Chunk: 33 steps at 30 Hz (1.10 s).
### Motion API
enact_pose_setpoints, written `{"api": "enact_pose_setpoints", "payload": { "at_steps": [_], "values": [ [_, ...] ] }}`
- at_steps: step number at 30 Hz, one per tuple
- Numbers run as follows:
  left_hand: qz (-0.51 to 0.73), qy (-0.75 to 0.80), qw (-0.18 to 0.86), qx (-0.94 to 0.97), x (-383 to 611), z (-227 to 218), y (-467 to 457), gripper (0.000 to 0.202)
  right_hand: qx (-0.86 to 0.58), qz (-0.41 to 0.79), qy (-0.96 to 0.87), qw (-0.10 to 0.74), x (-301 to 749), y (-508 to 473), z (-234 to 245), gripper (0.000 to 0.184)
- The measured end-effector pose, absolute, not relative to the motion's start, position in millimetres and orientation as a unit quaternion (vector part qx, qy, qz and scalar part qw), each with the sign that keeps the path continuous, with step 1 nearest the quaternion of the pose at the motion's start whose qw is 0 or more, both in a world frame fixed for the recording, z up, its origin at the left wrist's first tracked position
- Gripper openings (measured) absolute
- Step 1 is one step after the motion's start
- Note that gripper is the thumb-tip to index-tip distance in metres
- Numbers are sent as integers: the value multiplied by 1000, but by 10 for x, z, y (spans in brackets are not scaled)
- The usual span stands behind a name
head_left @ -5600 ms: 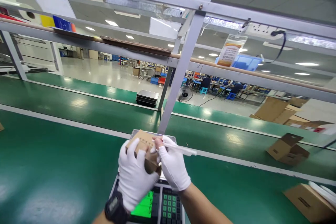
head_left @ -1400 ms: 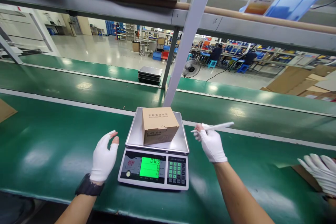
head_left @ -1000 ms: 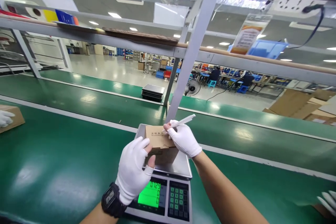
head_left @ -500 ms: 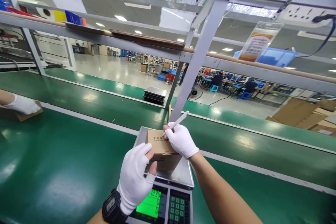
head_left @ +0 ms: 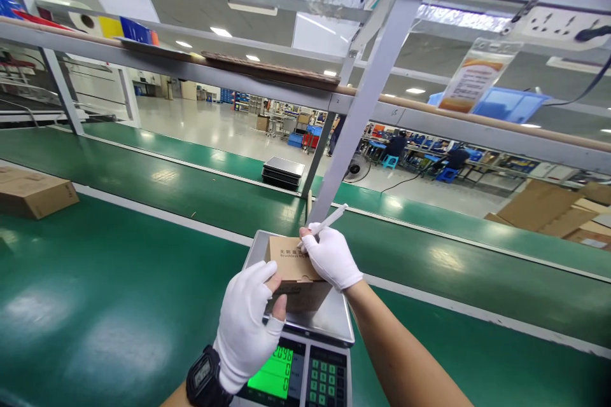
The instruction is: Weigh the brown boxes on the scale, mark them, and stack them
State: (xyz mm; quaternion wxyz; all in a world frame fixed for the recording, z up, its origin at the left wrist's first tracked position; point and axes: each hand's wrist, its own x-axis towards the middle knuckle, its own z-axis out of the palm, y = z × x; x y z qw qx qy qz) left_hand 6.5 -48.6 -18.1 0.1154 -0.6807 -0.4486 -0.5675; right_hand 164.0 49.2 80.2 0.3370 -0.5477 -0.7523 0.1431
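Observation:
A small brown cardboard box [head_left: 292,267] with dark printing on its lid sits on the steel pan of a digital scale [head_left: 340,324]. In a white fingertip-less glove, my right hand [head_left: 333,258] grips a white pen [head_left: 332,219] and rests at the box's top right, hiding part of the print. My left hand [head_left: 248,324], gloved alike and with a black watch [head_left: 206,376] at the wrist, is beside the box's near left corner, its thumb and fingers apart. It partly covers the scale's lit green display [head_left: 273,376].
Another cardboard box [head_left: 41,194] lies at the far left of the green work surface [head_left: 124,280]. A second scale [head_left: 283,172] stands beyond, on the green belt. A slanted metal post [head_left: 356,102] and shelf rails rise just behind my scale. Flattened cartons [head_left: 534,206] lie at right.
Another person's gloved hand has left the box at far left. The reading on the scale's display has changed. My hands hold nearly the same place on and beside the box.

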Motion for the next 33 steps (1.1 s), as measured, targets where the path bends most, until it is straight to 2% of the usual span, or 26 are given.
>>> {"api": "enact_pose_setpoints", "payload": {
  "at_steps": [12,15,17,20,22,25,27,30,33],
  "values": [
    [-575,-447,119,-675,78,-170,-485,34,-552,128,-745,351,1646,506,768,28],
    [-572,-448,116,-678,61,-188,-471,35,-546,155,-741,359,1674,537,761,29],
    [-571,-449,112,-679,51,-209,-479,35,-534,187,-730,383,1706,550,747,31],
    [-561,-467,123,-672,91,-240,-545,38,-510,220,-686,469,1710,476,705,35],
    [-546,-503,143,-655,168,-238,-592,49,-490,249,-658,514,1645,343,675,38],
    [-518,-565,142,-626,268,-148,-533,73,-450,330,-648,519,1489,101,668,37],
    [-511,-578,133,-622,208,-43,-357,67,-424,364,-650,514,1450,2,696,38],
    [-507,-605,152,-595,-194,29,-9,58,-439,323,-628,556,1669,36,647,43],
    [-500,-671,185,-515,-792,-153,104,61,-526,250,-547,602,2220,181,237,48]
  ]
}}
